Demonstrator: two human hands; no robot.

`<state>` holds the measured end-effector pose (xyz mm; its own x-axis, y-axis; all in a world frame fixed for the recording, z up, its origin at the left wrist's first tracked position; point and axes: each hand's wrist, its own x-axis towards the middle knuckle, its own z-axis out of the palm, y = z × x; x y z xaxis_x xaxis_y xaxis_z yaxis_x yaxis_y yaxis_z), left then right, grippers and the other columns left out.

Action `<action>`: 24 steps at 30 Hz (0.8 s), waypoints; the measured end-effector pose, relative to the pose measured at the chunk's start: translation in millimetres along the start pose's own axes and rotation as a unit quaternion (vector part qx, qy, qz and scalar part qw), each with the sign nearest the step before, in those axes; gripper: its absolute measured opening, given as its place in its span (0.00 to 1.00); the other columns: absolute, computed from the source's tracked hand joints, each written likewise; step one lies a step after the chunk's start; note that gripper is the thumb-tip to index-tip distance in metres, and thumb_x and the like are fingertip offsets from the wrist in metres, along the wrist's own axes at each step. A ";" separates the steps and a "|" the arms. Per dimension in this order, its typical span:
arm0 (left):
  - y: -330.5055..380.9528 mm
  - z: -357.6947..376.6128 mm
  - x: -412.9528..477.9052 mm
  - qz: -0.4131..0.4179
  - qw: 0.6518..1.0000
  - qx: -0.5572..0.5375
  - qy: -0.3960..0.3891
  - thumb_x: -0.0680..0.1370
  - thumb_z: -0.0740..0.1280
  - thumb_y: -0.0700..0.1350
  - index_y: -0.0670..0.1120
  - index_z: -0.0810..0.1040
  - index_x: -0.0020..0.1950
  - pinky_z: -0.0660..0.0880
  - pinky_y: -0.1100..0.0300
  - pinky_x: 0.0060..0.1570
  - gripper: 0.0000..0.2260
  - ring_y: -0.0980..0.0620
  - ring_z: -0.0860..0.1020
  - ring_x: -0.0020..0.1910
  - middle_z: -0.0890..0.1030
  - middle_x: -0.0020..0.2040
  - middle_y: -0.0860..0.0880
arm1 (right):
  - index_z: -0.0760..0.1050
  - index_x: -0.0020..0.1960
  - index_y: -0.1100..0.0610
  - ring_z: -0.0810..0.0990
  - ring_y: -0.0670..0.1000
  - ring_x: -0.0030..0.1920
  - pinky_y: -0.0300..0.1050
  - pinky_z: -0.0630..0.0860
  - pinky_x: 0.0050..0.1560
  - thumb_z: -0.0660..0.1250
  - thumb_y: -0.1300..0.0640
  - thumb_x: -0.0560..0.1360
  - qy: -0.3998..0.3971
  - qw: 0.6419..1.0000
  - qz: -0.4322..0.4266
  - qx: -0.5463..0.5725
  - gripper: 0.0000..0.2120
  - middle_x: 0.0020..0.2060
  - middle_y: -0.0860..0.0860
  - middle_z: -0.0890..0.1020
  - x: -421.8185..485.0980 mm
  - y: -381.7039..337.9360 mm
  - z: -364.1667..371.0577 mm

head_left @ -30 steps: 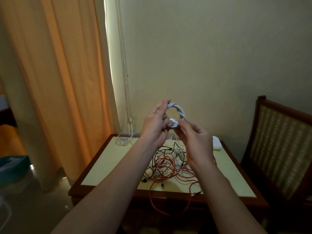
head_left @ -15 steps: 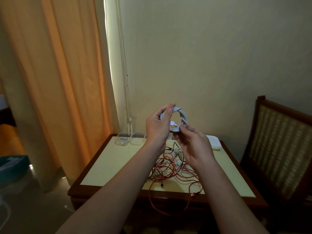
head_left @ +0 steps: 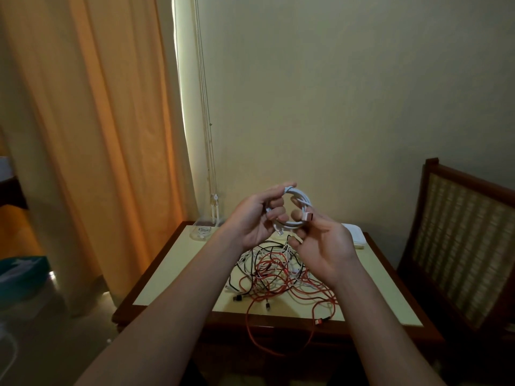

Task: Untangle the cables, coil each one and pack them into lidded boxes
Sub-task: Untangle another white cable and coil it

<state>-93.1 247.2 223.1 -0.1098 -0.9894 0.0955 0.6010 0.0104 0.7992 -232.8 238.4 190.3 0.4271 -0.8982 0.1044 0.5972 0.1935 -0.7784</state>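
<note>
Dim room: pale wall, orange curtain (head_left: 97, 135), small yellow-topped table (head_left: 172, 263). Above the table, a white coil (head_left: 302, 200) gripped in the left hand (head_left: 256, 218), fingers curled through the loops, thumb pressing on top. Lowered and turned more face-on than a second ago, with the plug (head_left: 307, 217) now pinched at the right hand (head_left: 323, 246) fingertips. Probably near ready for boxing. Still heaped below: the tangle (head_left: 278, 274) of red, black and white. Hard to make out: a clear box (head_left: 201, 231) at the back, contents blurred; a white object (head_left: 356, 236) half hidden behind the right hand.
</note>
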 end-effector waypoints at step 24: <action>-19.5 0.1 -2.5 0.167 0.924 0.324 0.114 0.77 0.73 0.47 0.44 0.85 0.55 0.64 0.67 0.24 0.10 0.55 0.65 0.25 0.78 0.32 0.54 | 0.83 0.44 0.57 0.87 0.53 0.38 0.49 0.82 0.46 0.72 0.60 0.77 0.136 0.887 -0.107 -0.428 0.03 0.39 0.55 0.87 -1.9 3.5 -4.2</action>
<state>-104.6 249.4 207.3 0.2100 -0.9196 0.3321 -0.0379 0.3318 0.9426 -234.4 239.2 184.8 0.1173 -0.9627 0.2437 -0.1396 -0.2589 -0.9558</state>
